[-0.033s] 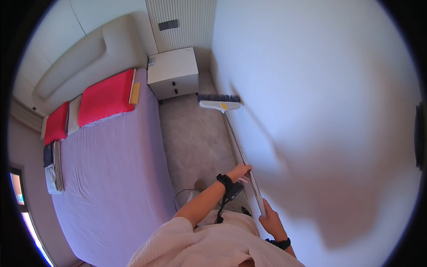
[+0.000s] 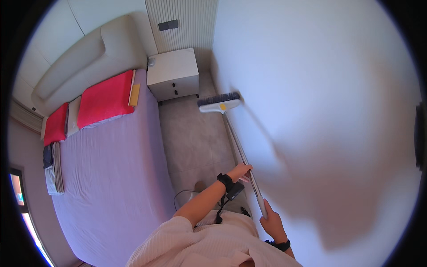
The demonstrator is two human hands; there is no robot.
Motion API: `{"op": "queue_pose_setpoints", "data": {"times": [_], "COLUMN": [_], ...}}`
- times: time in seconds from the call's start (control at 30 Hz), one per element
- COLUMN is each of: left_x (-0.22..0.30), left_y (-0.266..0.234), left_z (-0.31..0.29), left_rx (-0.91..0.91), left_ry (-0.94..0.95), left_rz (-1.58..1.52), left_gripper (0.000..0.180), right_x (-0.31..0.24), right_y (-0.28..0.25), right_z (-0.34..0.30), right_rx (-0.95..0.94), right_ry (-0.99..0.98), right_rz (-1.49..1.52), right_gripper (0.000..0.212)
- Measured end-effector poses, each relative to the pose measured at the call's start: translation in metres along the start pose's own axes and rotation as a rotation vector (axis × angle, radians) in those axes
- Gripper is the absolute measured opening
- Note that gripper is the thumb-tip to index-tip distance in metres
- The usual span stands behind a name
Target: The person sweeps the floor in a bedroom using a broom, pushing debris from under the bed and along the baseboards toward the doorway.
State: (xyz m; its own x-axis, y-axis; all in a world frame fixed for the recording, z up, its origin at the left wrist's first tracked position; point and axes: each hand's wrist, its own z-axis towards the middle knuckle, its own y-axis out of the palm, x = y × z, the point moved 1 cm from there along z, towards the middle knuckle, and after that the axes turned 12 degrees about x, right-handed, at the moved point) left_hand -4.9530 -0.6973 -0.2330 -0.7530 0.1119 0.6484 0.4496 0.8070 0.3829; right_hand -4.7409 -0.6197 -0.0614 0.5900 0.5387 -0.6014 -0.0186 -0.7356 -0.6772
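The right hand (image 2: 272, 222) is lowest in view, close to the body, its fingers wrapped shut around the bottom end of the broom handle (image 2: 240, 153); the wrist below it carries a dark band. The left hand (image 2: 240, 171) sits higher up the same handle, with the forearm stretched forward and slightly bent at the elbow, and its fingers closed around the shaft. A black strap with a small dark device (image 2: 232, 189) hangs at that wrist, and a thin cord trails from it toward the cream top (image 2: 200, 244) the person wears.

From the two hands the handle runs away along the foot of the white wall (image 2: 320, 111), slanting to the broom head (image 2: 219, 103), which rests on the floor (image 2: 191, 142) with its dark bristles against the wall's base. The floor here is a narrow grey strip between the wall and the edge of the bed (image 2: 111, 178), so the bed's long side hems in the broom on the left. A thin cable (image 2: 180, 196) lies looped on the floor by the bed edge, near the left elbow.

Beyond the broom head, a white nightstand (image 2: 173, 73) closes off the far end of the strip. At the head end of the bed lie two red pillows (image 2: 104, 99), with the padded headboard (image 2: 89, 62) behind them.
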Motion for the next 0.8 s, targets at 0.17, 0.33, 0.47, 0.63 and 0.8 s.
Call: {"op": "queue_pose_setpoints", "data": {"times": [0.17,0.33,0.47,0.63,0.8], "left_x": [0.073,0.135,0.205,0.296,0.358], "left_y": [-0.031,-0.076,-0.127,-0.209,-0.314], "left_z": [0.077,0.172,0.239,0.352,0.465], "left_rx": [0.104,0.072,0.128,0.088,0.157], "left_ry": [-0.141,0.045,-0.029,0.093,0.042], "left_rz": [-0.163,-0.709,-0.876,-0.800,-0.681], "left_gripper": [0.029,0.017,0.018,0.018,0.018], "right_x": [-0.089,-0.169,-0.213,-0.237,-0.292], "right_y": [-0.042,-0.045,-0.028,0.025,0.104], "right_z": [0.096,0.222,0.327,0.472,0.603], "right_rx": [0.053,0.074,-0.109,-0.224,-0.160], "right_ry": [-0.105,-0.313,-0.063,0.212,0.295], "right_rz": [-0.423,-0.334,0.003,0.470,0.493], "right_gripper": [0.061,0.063,0.066,0.068,0.068]}}
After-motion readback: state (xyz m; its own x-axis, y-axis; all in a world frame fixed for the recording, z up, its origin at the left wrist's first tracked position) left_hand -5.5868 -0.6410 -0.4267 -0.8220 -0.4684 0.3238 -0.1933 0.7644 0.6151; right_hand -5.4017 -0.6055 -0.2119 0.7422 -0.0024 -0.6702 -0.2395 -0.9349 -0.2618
